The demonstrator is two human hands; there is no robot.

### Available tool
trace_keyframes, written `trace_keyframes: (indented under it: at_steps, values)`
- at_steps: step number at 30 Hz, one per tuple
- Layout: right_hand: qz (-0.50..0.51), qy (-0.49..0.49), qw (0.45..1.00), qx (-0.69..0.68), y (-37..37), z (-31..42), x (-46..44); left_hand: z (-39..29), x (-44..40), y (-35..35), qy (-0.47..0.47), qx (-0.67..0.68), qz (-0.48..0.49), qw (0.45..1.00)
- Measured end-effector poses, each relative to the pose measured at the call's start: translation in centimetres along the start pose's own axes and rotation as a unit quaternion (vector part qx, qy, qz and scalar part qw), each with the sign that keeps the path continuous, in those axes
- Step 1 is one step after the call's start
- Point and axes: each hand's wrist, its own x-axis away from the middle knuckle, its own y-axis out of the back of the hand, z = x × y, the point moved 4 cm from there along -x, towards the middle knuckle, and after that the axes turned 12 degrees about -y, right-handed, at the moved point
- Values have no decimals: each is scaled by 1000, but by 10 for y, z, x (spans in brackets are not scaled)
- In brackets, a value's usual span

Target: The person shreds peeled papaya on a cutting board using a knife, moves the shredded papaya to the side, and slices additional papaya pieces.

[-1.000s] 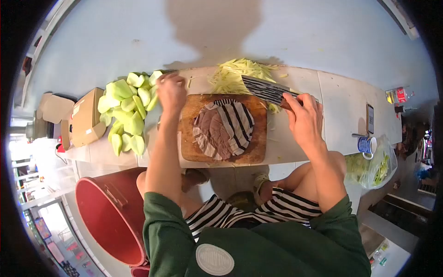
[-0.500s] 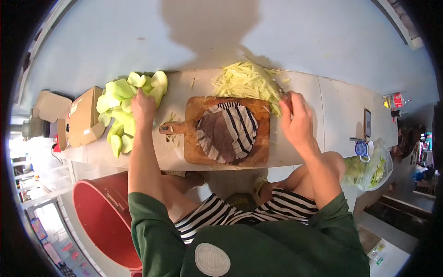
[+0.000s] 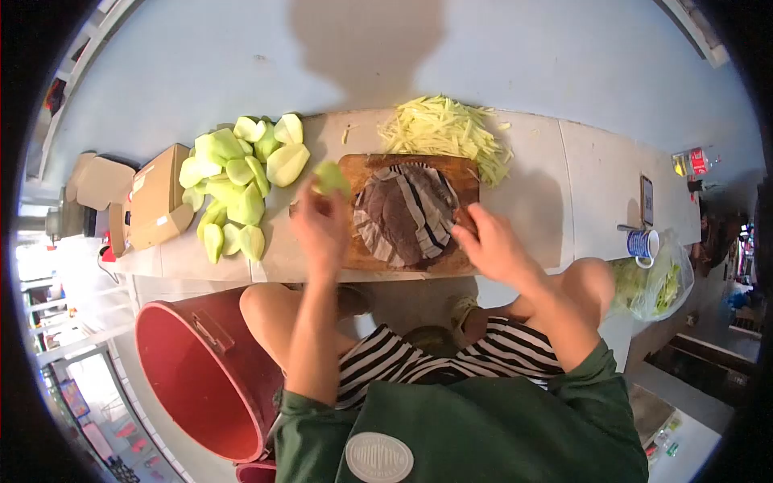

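Note:
My left hand (image 3: 320,229), slightly blurred, holds a pale green fruit piece (image 3: 331,179) above the left edge of the wooden cutting board (image 3: 354,167). A brown knife handle (image 3: 465,219) is gripped in my right hand (image 3: 493,244); its blade reaches over the board and is hard to make out. Beneath it, a folded cloth (image 3: 394,217), brown and striped black and white, covers the middle of the board. Peeled pale green pieces (image 3: 245,205) are heaped to the left. Behind the board lies a mound of thin yellow-green shreds (image 3: 439,129).
A cardboard box (image 3: 157,193) stands at the table's left end, above a red bin (image 3: 197,378) on the floor. To the right are a phone (image 3: 647,200), a blue and white mug (image 3: 642,244), a bottle (image 3: 694,163) and a plastic bag of greens (image 3: 662,286).
My left hand has come from the heap towards the board with a piece in it. My right hand has moved left and nearer, bringing the knife from the shreds over the cloth.

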Motion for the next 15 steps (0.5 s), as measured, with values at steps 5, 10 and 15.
trace_keyframes:
  at_steps: [5,10,15]
  values:
    - [3,39,999,32,-52,-10,28,-34,78,-50,-56,32,75,995]
    - [-36,56,998,12,-71,-14,41,-37,96,-56,-83,79,75,991]
    - [-17,24,1000,3,-67,-14,57,-34,101,-46,-105,104,101,984]
